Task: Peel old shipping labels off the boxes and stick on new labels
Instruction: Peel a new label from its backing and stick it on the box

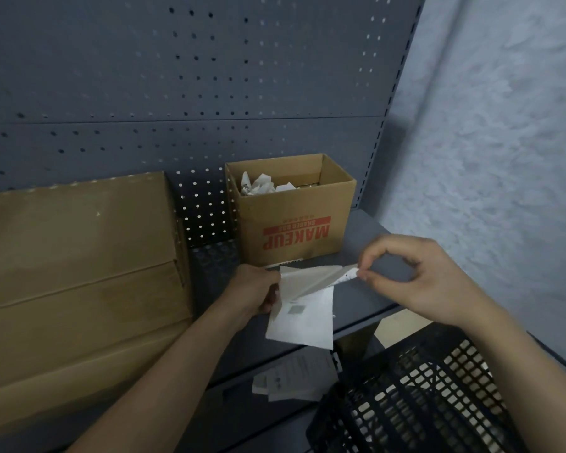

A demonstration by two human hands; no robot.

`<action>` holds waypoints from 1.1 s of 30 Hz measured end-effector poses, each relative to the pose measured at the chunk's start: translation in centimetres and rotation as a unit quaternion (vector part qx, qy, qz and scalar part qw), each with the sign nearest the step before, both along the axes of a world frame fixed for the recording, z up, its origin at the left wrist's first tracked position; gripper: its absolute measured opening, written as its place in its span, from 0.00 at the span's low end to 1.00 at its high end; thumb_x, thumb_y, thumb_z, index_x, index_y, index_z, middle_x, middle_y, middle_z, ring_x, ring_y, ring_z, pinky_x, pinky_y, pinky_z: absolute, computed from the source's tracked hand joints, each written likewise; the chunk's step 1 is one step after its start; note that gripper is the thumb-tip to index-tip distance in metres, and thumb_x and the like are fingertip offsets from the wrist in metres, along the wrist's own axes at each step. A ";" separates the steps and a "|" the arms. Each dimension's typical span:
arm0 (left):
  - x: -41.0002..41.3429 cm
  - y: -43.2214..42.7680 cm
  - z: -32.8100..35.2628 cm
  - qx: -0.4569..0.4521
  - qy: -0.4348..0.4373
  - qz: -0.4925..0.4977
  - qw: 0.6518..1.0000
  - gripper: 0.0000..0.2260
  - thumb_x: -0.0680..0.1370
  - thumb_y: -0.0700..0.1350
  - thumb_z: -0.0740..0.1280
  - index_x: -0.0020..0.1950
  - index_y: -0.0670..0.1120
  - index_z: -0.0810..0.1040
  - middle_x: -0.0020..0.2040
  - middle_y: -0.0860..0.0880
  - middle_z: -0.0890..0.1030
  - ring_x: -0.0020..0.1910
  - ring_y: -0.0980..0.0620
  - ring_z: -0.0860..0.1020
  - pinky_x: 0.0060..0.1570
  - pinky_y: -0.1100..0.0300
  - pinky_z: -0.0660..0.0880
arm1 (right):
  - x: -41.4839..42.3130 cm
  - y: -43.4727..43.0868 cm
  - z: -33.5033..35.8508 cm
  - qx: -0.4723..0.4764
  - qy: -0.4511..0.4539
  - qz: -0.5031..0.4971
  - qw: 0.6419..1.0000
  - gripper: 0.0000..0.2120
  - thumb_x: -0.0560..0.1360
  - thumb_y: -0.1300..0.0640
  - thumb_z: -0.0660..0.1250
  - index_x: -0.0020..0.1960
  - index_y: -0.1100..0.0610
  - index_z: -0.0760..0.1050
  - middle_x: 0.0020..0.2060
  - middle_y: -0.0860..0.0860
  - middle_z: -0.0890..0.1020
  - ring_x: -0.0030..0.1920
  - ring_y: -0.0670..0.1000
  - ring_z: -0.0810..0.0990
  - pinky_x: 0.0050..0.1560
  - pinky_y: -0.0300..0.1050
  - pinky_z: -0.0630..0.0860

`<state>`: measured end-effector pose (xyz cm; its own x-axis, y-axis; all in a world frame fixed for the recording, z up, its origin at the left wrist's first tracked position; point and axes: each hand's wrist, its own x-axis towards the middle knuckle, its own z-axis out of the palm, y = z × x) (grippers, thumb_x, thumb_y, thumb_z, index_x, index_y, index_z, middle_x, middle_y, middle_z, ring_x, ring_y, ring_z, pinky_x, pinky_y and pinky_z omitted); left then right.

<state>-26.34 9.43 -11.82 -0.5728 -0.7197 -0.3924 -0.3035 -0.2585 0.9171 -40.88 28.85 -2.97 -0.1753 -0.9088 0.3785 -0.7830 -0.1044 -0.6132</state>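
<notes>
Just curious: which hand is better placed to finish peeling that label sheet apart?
Probably the right hand: it pinches the peeled layer at its free corner, while the left hand grips the label sheet.

one head-worn view looks forward and down, close over the grey shelf (366,230) and pegboard (177,76).

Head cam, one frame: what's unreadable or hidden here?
Head view only.
1. label sheet: print blurred, unreadable.
2. left hand: fingertips hidden behind the sheet.
3. open box: crumpled paper on top; the walls hide anything below.
4. large box: cut off by the left edge.
5. black crate: cut off by the bottom edge.
6. papers on the lower shelf: blurred, too small to read.
</notes>
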 end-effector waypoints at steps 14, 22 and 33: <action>-0.9 0.0 -1.0 -0.006 -0.009 0.031 0.999 0.04 0.77 0.36 0.64 0.43 0.39 0.78 0.36 0.46 0.78 0.25 0.55 0.72 0.24 0.65 0.68 | -0.2 2.3 2.4 -0.096 0.041 -0.051 0.993 0.03 0.71 0.62 0.69 0.40 0.56 0.77 0.37 0.49 0.79 0.42 0.53 0.77 0.46 0.56 0.73; -0.8 -0.1 -1.4 -0.039 -0.039 0.027 0.998 0.08 0.76 0.35 0.65 0.37 0.40 0.75 0.32 0.46 0.75 0.28 0.53 0.73 0.25 0.64 0.69 | -0.9 1.5 3.6 -0.135 0.020 -0.111 0.984 0.09 0.71 0.72 0.68 0.40 0.59 0.76 0.35 0.50 0.78 0.39 0.50 0.75 0.44 0.46 0.73; -0.9 -0.2 -1.9 -0.084 -0.057 0.027 0.994 0.06 0.78 0.38 0.67 0.42 0.39 0.75 0.37 0.44 0.77 0.30 0.53 0.76 0.24 0.64 0.70 | -1.5 -0.3 5.3 -0.264 0.025 -0.188 0.946 0.03 0.74 0.64 0.68 0.44 0.57 0.77 0.39 0.50 0.79 0.39 0.49 0.76 0.42 0.44 0.74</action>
